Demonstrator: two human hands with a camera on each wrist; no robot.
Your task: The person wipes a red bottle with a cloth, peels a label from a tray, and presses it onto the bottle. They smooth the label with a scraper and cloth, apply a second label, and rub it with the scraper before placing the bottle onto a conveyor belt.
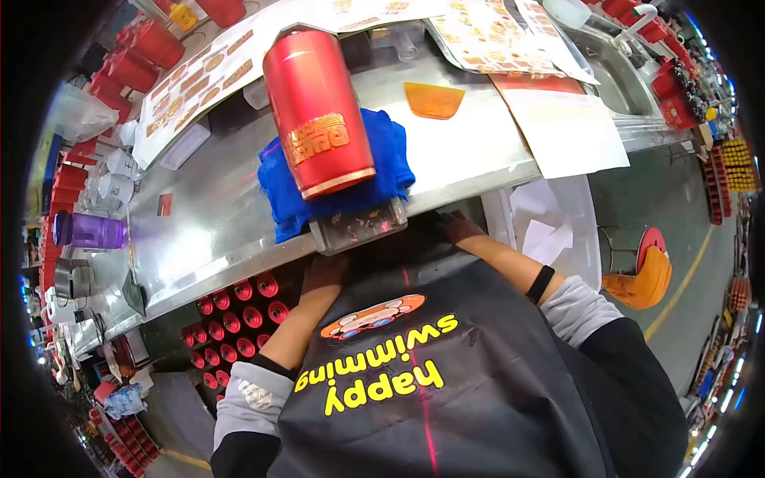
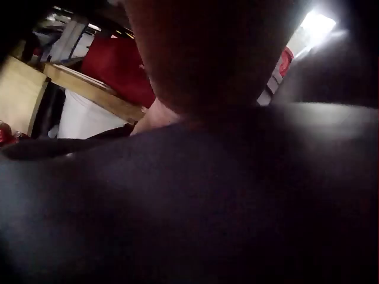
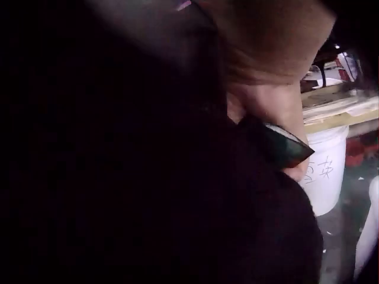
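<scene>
The steel tabletop (image 1: 213, 209) is fronted by a black apron (image 1: 486, 358) (lettered in yellow). Upon it, a red canister (image 1: 317, 99) is borne by a blue cloth (image 1: 280, 187). At the apron, the left hand (image 1: 325, 272) and right hand (image 1: 460, 228) are half hidden; their grip cannot be told. A dark green piece (image 3: 285, 145) is seen against the latter.

The canister (image 1: 319, 111) is metallic red with a raised gold emblem and a gold rim line, and the cloth (image 1: 382, 155) is solid blue. The apron (image 1: 446, 382) is black, printed with yellow lettering and an orange, white and blue cartoon figure; the sleeves (image 1: 586, 311) are light grey and black. The surface (image 1: 462, 155) is silver-grey, the scraper (image 1: 434, 100) is translucent orange, and the bottle (image 1: 97, 231) is purple.
</scene>
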